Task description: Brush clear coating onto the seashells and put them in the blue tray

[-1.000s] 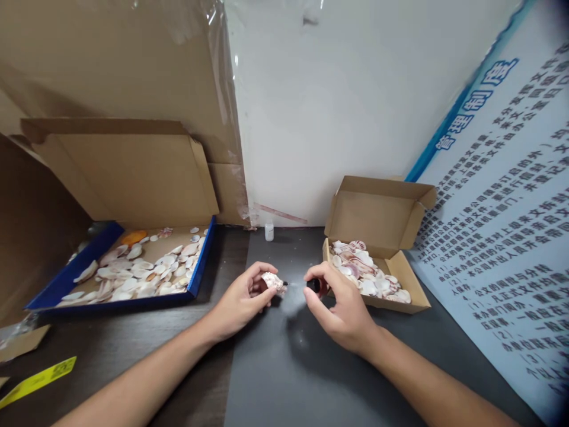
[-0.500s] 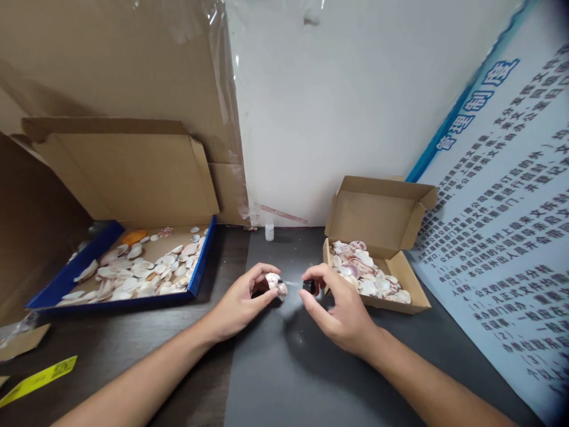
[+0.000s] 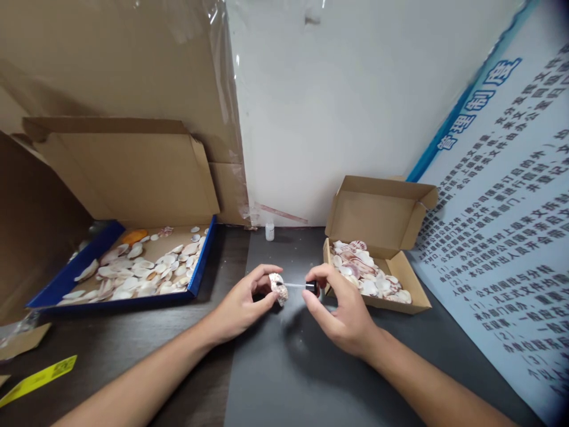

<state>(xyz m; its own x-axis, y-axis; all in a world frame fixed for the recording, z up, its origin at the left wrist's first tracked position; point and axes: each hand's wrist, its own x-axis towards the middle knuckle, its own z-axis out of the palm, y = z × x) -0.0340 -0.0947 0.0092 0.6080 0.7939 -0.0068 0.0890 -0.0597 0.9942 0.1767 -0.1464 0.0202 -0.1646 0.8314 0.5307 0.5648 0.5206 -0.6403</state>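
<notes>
Applicator (image 3: 294, 286) is pinched by its black cap (image 3: 312, 287) in the right hand (image 3: 344, 308), long axis crosswise, tip directed left at the shell (image 3: 280, 295), pinched by the left hand (image 3: 244, 303) above the surface (image 3: 267, 379).

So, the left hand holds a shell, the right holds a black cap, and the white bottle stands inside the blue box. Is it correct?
Not quite: the white bottle is outside the blue box. The head view shows it on the grey mat, near the white wall. The left hand holds a shell, and the right hand a black cap.
</notes>
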